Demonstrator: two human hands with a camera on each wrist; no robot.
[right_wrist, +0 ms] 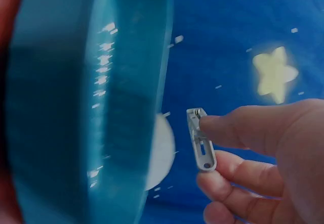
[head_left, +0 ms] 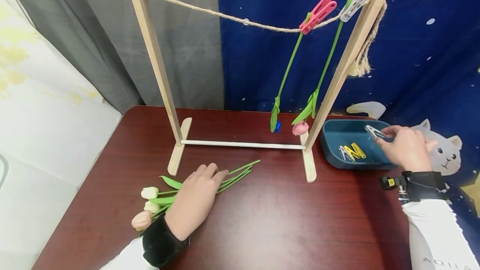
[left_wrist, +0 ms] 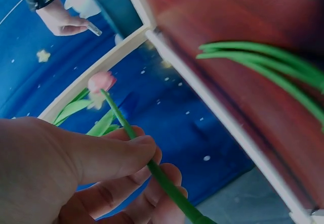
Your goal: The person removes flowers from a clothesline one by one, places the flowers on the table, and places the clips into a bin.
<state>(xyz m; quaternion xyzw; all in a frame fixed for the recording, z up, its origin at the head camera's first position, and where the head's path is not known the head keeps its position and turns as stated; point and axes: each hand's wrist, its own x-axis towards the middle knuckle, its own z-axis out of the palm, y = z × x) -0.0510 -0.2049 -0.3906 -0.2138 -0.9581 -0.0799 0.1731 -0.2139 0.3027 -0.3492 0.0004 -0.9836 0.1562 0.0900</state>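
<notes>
Above tray [head_left: 330, 153], grey clip [head_left: 375, 131] (plastic, slotted)

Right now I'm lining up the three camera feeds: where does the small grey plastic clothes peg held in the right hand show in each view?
Head: small grey plastic clothes peg, right of centre, pinched by the right hand over the blue tray.
Left wrist: top left, tiny.
Right wrist: centre, between thumb and fingers.
Shared landmark: the blue tray.
</notes>
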